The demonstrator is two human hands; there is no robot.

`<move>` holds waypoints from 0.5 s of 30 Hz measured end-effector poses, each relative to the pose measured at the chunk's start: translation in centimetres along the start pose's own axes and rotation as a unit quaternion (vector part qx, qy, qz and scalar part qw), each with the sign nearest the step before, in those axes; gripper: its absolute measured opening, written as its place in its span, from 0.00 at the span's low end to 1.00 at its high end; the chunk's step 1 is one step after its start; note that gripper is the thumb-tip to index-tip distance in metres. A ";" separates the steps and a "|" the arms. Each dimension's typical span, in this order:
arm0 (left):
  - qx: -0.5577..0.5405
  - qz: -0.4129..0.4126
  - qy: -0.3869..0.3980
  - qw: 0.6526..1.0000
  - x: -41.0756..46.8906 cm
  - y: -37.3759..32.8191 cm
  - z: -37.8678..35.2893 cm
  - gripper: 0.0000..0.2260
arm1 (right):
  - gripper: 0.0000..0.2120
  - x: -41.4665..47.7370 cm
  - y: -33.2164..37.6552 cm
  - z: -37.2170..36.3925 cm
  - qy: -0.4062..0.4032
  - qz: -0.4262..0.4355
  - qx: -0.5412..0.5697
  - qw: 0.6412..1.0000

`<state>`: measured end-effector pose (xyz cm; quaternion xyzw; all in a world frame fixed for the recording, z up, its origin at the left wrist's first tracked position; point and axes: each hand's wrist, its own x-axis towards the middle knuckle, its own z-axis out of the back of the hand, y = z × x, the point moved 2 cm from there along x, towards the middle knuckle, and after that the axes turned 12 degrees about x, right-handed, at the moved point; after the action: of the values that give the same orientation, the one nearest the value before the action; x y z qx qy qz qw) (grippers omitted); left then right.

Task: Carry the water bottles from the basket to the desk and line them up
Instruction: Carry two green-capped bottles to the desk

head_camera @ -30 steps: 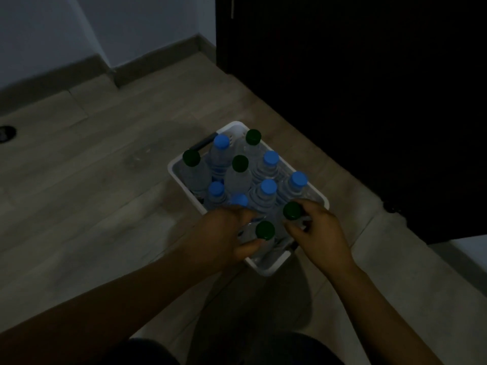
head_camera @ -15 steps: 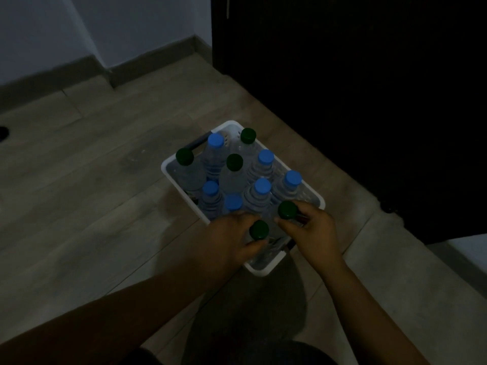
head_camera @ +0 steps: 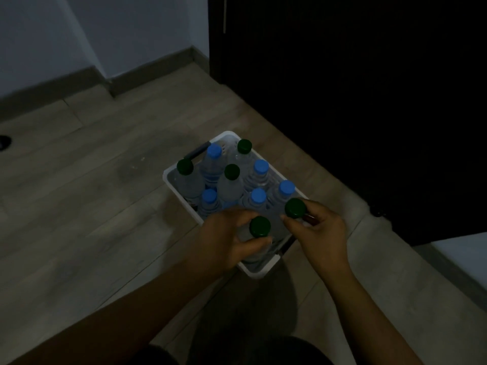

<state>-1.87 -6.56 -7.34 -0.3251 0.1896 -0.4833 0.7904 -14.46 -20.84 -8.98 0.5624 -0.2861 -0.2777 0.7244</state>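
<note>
A white basket (head_camera: pixel 171 183) stands on the wooden floor, packed with several clear water bottles with blue or green caps. My left hand (head_camera: pixel 226 241) grips the neck of a green-capped bottle (head_camera: pixel 259 227) at the basket's near end. My right hand (head_camera: pixel 320 234) grips the neck of another green-capped bottle (head_camera: pixel 295 208) at the near right corner. Both bottles stand upright, and both gripped bodies are mostly hidden by my fingers. No desk is in view.
A dark cabinet or door (head_camera: pixel 355 101) rises right behind the basket on the right. Grey wall and skirting (head_camera: pixel 147 69) run along the back. A pale object's edge (head_camera: pixel 463 256) shows at far right. Open floor lies to the left.
Both hands have kept their grip on the two green-capped bottles. The two caps sit slightly higher and closer to the camera than before.
</note>
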 end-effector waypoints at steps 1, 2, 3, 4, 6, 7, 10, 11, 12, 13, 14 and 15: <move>-0.008 -0.015 -0.007 1.000 0.0 -0.6 0.8 0.10 | 0.12 0.0 1.0 0.3 -0.004 -0.002 0.005 1.000; -0.016 -0.024 -0.013 0.999 0.0 -1.2 1.7 0.09 | 0.12 0.1 2.1 0.6 -0.009 -0.002 0.006 1.000; -0.025 -0.030 -0.020 0.999 0.0 -2.0 2.8 0.09 | 0.13 0.2 3.3 0.9 -0.013 0.000 0.004 1.000; -0.032 -0.033 -0.031 0.998 -0.1 -2.7 3.9 0.09 | 0.13 0.4 4.5 1.2 -0.016 0.000 0.001 1.000; -0.040 -0.023 -0.051 0.998 -0.1 -4.5 6.4 0.11 | 0.14 0.6 7.4 1.9 -0.020 0.000 -0.005 1.000; -0.041 -0.018 -0.061 0.997 -0.1 -5.7 7.8 0.11 | 0.15 0.8 9.0 2.3 -0.022 0.002 -0.007 1.000; -0.030 -0.021 -0.107 0.994 -0.3 -9.4 12.1 0.09 | 0.17 1.4 14.6 3.3 -0.026 0.011 -0.017 0.999; -0.031 -0.016 -0.121 0.992 -0.4 -10.7 13.7 0.09 | 0.18 1.5 16.6 3.6 -0.028 0.019 -0.023 0.999; -0.036 -0.010 -0.132 0.991 -0.6 -12.1 15.4 0.11 | 0.19 1.7 18.9 3.8 -0.032 0.022 -0.022 0.999; -0.041 -0.005 -0.141 0.989 -0.8 -13.5 17.2 0.12 | 0.20 1.8 21.2 4.0 -0.034 0.023 -0.018 0.999; -0.044 -0.004 -0.149 0.988 -1.0 -15.0 18.9 0.13 | 0.20 1.9 23.6 4.2 -0.032 0.025 -0.013 0.999; -0.042 -0.004 -0.155 0.987 -1.3 -16.4 20.6 0.13 | 0.20 2.0 26.0 4.4 -0.031 0.029 -0.011 0.999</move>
<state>-0.36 -3.90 18.86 -0.4301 0.0837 -0.4217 0.7938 -14.22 -19.65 17.46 0.5370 -0.3217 -0.2770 0.7290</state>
